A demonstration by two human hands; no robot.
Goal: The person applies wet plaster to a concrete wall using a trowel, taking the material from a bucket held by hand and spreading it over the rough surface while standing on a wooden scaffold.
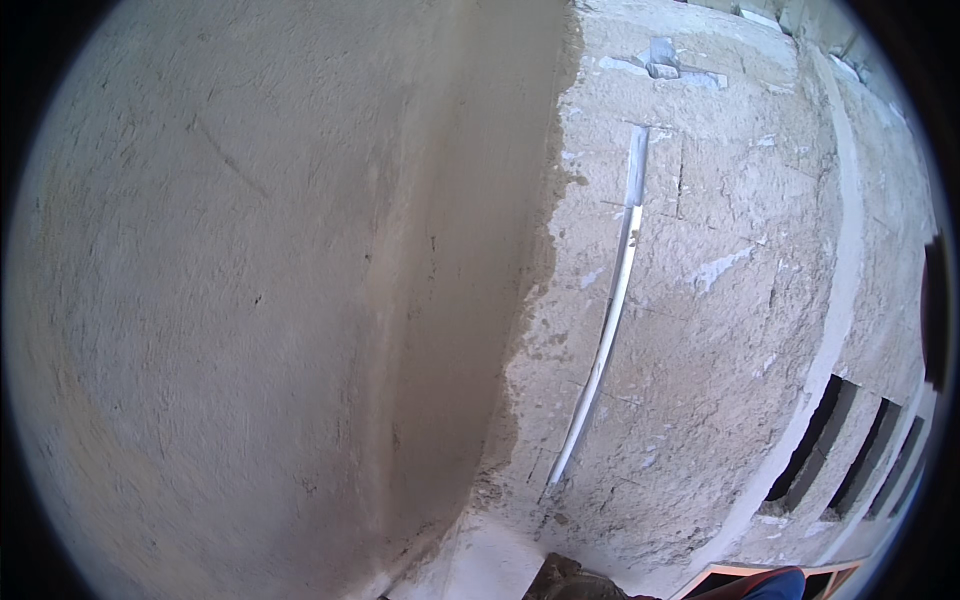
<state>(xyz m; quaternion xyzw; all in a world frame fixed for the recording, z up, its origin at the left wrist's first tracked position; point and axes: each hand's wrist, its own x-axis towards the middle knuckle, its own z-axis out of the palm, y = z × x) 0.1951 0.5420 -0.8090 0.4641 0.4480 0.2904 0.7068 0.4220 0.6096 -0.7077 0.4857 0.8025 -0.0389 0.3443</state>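
Neither of my hands shows clearly. A wall fills the view, with smooth grey-brown plaster (250, 300) on the left. Beside it runs a darker, damp-looking band of plaster (450, 250) with a ragged right edge. To its right the wall is rough and pale (700, 350), and a white conduit pipe (610, 340) runs down it in a groove. At the lower edge a dark brown lump (570, 582) is partly cut off; I cannot make out what it is. Near it, at the lower right, is a blue and red piece of what looks like cloth (780, 583).
A recess with a grey box (662, 62) sits high on the rough wall. At the right are several dark slot-shaped openings (815, 445) and a pale vertical strip (845, 250). An orange-edged frame (850, 572) shows at the lower right, and a white surface (480, 560) at the bottom.
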